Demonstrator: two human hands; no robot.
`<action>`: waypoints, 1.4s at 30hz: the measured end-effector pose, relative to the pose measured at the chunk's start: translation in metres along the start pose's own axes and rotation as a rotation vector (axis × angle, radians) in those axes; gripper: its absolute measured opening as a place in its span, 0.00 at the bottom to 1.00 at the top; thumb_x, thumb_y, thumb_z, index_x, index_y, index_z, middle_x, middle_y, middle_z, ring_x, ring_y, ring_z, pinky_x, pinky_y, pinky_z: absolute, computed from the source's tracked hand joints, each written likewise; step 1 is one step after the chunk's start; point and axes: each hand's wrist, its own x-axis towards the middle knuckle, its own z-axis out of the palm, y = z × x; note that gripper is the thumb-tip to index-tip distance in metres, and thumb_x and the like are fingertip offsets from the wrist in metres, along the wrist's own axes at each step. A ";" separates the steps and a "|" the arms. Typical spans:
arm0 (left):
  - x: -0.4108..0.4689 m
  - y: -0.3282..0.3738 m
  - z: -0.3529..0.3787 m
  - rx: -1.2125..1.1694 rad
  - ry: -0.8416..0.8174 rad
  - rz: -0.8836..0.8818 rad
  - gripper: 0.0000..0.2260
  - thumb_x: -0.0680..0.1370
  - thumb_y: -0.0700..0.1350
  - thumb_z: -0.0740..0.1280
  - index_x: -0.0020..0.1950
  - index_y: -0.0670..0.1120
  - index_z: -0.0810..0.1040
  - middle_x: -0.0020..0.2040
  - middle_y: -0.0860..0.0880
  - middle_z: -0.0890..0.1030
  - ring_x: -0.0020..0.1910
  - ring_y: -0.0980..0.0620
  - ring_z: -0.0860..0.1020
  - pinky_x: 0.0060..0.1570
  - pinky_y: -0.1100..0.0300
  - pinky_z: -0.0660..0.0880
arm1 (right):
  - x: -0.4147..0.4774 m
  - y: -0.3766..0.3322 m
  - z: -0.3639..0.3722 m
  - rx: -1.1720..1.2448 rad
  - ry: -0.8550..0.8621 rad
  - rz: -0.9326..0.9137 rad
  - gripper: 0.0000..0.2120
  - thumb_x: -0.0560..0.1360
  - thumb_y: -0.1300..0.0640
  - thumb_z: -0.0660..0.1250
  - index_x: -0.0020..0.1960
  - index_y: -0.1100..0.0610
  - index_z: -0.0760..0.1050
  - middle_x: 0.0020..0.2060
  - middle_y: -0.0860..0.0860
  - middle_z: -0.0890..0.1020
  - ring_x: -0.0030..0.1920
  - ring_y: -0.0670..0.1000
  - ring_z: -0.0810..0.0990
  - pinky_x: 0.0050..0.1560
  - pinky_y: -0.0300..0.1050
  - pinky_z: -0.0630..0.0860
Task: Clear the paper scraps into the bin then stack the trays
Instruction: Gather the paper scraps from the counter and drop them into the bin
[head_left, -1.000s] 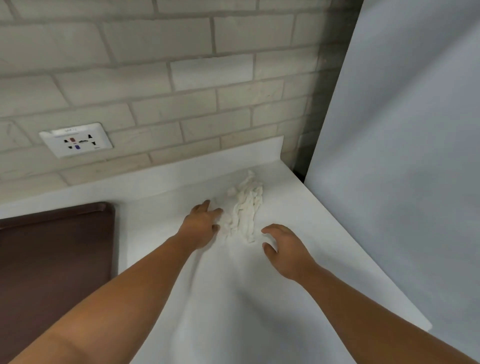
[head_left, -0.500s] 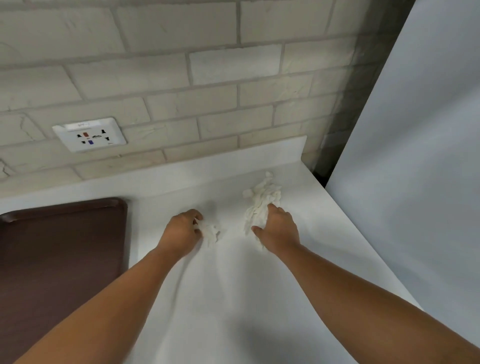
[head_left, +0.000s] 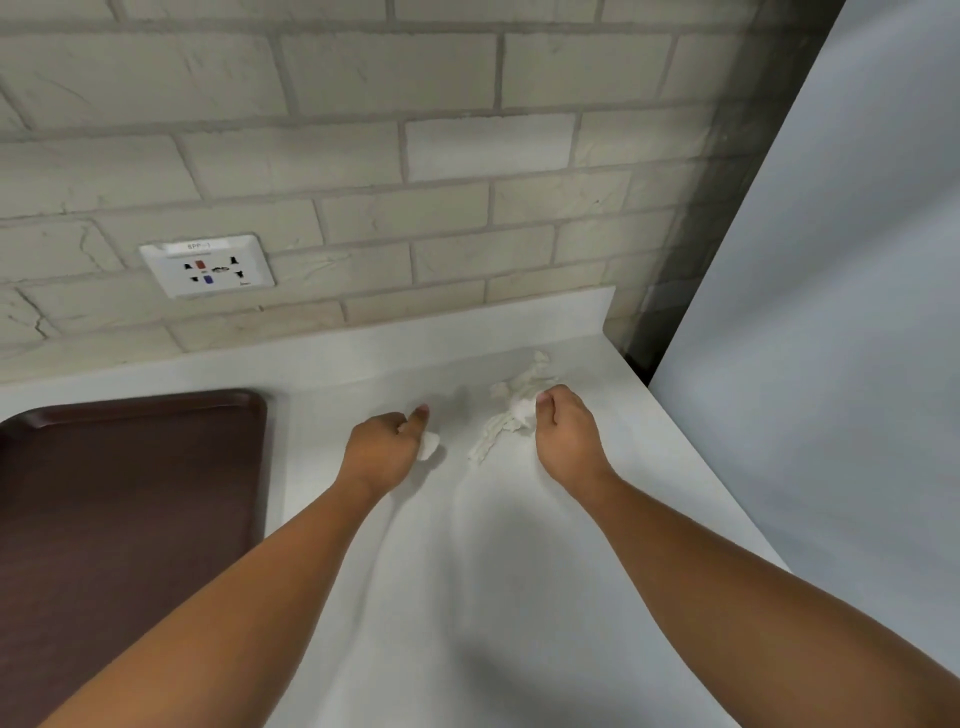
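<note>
your white counter (head_left: 467, 597) carries a dark brown tray (head_left: 130, 519), well apart to the left of the fingers of your left hand (head_left: 382, 449). a loose heap of paper scraps (head_left: 511, 410) lies on it, touching the curled fingers of your right hand (head_left: 566, 436). a small scrap (head_left: 428, 447) shows under the left fingers, near the heap.

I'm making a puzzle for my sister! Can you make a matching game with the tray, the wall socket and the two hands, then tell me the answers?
1. tray
2. wall socket
3. left hand
4. right hand

A. on the brick wall
B. grips the scrap pile
C. dark brown, lying on the counter
D. grips a small paper wad

Pairs: 1-C, 2-A, 3-D, 4-B.
</note>
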 end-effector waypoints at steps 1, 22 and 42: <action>-0.002 0.002 0.001 -0.015 0.021 0.018 0.21 0.80 0.57 0.61 0.36 0.42 0.73 0.35 0.45 0.80 0.37 0.46 0.82 0.41 0.55 0.75 | -0.001 -0.004 -0.005 0.040 -0.006 0.023 0.14 0.83 0.52 0.56 0.46 0.62 0.70 0.41 0.55 0.76 0.43 0.54 0.75 0.46 0.48 0.72; -0.129 0.106 0.073 -0.129 -0.253 0.283 0.28 0.80 0.67 0.52 0.30 0.47 0.63 0.28 0.54 0.69 0.30 0.53 0.67 0.38 0.59 0.66 | -0.123 0.016 -0.141 0.012 0.146 0.063 0.25 0.81 0.42 0.57 0.31 0.53 0.55 0.26 0.47 0.60 0.29 0.49 0.60 0.33 0.46 0.60; -0.355 0.122 0.207 0.028 -0.600 0.448 0.26 0.84 0.61 0.50 0.34 0.45 0.66 0.31 0.49 0.70 0.31 0.52 0.68 0.37 0.57 0.66 | -0.362 0.132 -0.259 -0.033 0.192 0.313 0.26 0.83 0.47 0.54 0.27 0.54 0.60 0.24 0.48 0.67 0.27 0.47 0.65 0.33 0.44 0.62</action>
